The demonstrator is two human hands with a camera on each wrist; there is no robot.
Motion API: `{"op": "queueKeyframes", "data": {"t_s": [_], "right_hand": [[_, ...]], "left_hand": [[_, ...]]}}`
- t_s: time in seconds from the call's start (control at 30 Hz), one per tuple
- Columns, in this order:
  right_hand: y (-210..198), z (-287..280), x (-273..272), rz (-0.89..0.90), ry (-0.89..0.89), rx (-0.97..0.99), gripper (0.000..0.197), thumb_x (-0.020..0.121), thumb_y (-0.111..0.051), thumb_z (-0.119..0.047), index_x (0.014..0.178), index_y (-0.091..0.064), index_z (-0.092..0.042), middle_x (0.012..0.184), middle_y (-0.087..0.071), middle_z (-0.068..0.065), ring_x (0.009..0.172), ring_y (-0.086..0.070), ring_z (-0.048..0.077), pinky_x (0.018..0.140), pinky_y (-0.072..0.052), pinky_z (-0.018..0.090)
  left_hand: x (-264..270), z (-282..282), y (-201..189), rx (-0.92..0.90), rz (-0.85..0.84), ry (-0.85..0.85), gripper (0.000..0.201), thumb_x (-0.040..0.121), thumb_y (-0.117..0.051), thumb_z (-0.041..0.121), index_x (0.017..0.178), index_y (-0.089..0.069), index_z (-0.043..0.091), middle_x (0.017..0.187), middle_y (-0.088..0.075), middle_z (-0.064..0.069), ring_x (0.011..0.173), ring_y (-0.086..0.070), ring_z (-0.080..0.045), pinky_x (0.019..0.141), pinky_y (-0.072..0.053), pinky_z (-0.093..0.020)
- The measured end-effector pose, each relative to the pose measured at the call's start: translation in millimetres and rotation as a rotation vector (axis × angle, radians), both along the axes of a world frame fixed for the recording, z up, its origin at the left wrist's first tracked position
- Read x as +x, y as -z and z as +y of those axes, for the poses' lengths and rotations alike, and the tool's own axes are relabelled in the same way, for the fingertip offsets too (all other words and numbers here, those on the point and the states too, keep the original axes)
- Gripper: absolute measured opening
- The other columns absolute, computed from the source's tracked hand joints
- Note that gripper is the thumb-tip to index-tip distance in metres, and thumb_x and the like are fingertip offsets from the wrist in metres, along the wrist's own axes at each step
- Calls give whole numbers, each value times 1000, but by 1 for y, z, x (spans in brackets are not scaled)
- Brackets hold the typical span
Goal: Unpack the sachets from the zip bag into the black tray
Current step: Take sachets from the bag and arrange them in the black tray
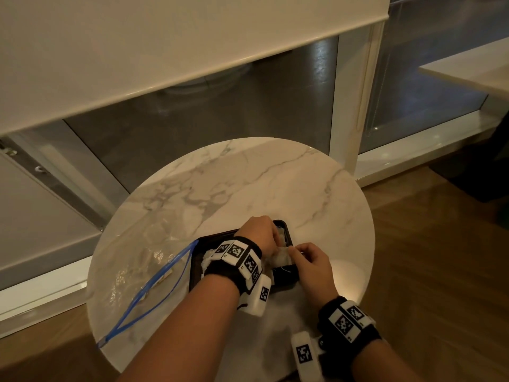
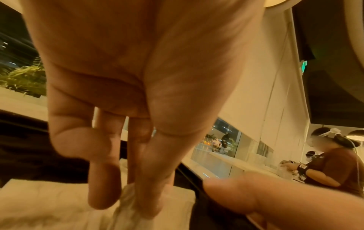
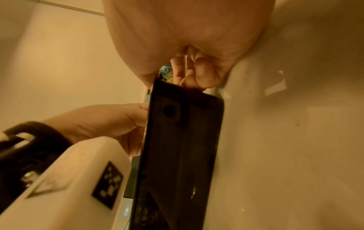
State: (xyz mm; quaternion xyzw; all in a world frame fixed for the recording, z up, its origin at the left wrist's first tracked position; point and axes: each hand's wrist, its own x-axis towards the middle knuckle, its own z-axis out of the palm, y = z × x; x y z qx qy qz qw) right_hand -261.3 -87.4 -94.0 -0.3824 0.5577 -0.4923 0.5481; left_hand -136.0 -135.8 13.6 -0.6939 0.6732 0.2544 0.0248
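Both hands over the tray [image 1: 286, 281], near table [image 1: 248, 175] edge closest to the person. Left hand [image 1: 260, 232] reaching down into tray, thumb and fingers [image 2: 104, 183] pinching a white sachet [image 2: 126, 203]; grip tight, cloth bunched between the tips. Right hand [image 1: 309, 261] at tray's right side, thumb and forefinger pinched on the same sachet [image 1: 281, 259], other fingers [image 3: 202, 74] curled in; right wrist view mostly blocked by palm and tray wall [image 3: 183, 140], contact itself hidden there. Sachet held just above tray floor, between the two hands. More white sachets in tray: one behind left hand at far right corner [image 1: 282, 233], one under left wrist at tray's left end [image 1: 208, 256]. Zip bag [image 1: 146, 271] flat on table just left of tray, blue zip strip [image 1: 154, 283] touching tray's left edge, mouth gaping toward tray; something pale inside, too unclear to name. Marker-covered wristbands on both wrists [image 1: 242, 260]. Other people at a counter in the background of left wrist view, well apart from tray.
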Motion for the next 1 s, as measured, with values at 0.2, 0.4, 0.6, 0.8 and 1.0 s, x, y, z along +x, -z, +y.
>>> {"op": "queueKeyframes", "data": {"t_s": [0.2,0.4,0.6,0.8,1.0], "right_hand": [[0,-1,0,29,5,0,17,92,-65,-26,86,-68,-11,82,-72,8,77,-71,25,69,-62,37],[2,-1,0,48,2,-12,19,91,-66,-28,83,-67,-11,77,-71,6,72,-70,22,64,-60,33],[1,-1,-2,52,-10,-19,20,93,-65,-28,83,-67,-10,77,-70,7,70,-67,20,63,-57,28],[4,-2,-3,65,-16,-36,23,90,-67,-30,78,-66,-10,77,-67,13,67,-60,20,67,-54,37],[7,-3,-3,54,-16,-43,21,90,-67,-29,77,-68,-12,74,-68,9,69,-62,20,69,-56,38]], "left_hand": [[2,-7,11,-43,4,-42,14,86,-73,8,93,-79,18,102,-75,-1,96,-69,-19,81,-55,-26],[7,-12,12,-60,-42,-105,12,84,-75,14,95,-77,8,99,-75,-11,95,-70,-25,83,-60,-36],[11,-10,5,-90,-30,-89,20,79,-83,20,96,-76,11,100,-73,-6,93,-69,-22,79,-58,-31],[7,14,-7,-97,-79,143,16,88,-61,19,90,-74,29,98,-72,7,90,-67,-14,82,-59,-36],[0,42,3,149,-107,294,28,96,-45,21,96,-70,7,96,-70,-10,87,-65,-25,76,-56,-37]]}}
